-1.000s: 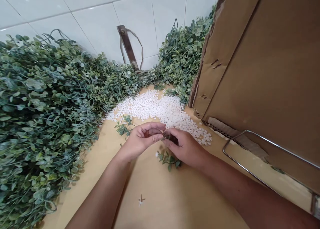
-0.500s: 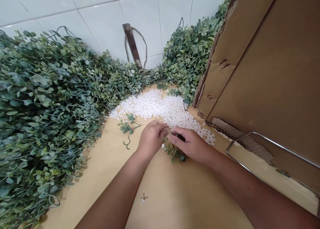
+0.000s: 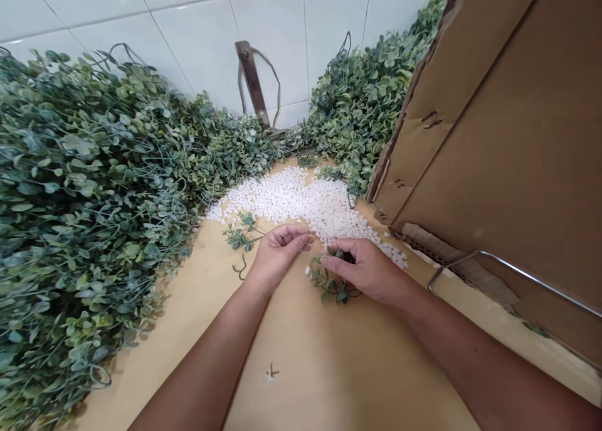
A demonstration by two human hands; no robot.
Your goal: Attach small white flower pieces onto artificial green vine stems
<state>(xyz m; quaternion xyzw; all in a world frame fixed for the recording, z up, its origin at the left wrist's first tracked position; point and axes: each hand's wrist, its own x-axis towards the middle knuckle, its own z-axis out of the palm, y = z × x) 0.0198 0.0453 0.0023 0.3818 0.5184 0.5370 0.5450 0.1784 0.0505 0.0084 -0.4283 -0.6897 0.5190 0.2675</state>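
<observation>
My right hand (image 3: 364,268) pinches a sprig of green artificial leaves (image 3: 336,290) between thumb and fingers, low over the tan surface. A small white piece (image 3: 308,270) shows at the sprig's left side. Just to the left, my left hand (image 3: 282,249) has its thumb and fingertips close together. Whatever lies between those fingertips, if anything, is too small to make out. Beyond both hands spreads a heap of small white pieces (image 3: 324,208). A loose leafy sprig (image 3: 239,233) and a short curved green stem (image 3: 241,268) lie left of my left hand.
Bushy artificial foliage (image 3: 94,199) fills the left side, and more foliage (image 3: 367,105) stands at the back right. A large cardboard box (image 3: 508,136) rises on the right, with a bent metal wire frame (image 3: 517,271) before it. A strap (image 3: 253,83) leans against the tiled wall.
My left hand has drawn left, away from the sprig and my right hand, and its thumb now shows. My right hand keeps hold of the sprig. The view has shifted slightly.
</observation>
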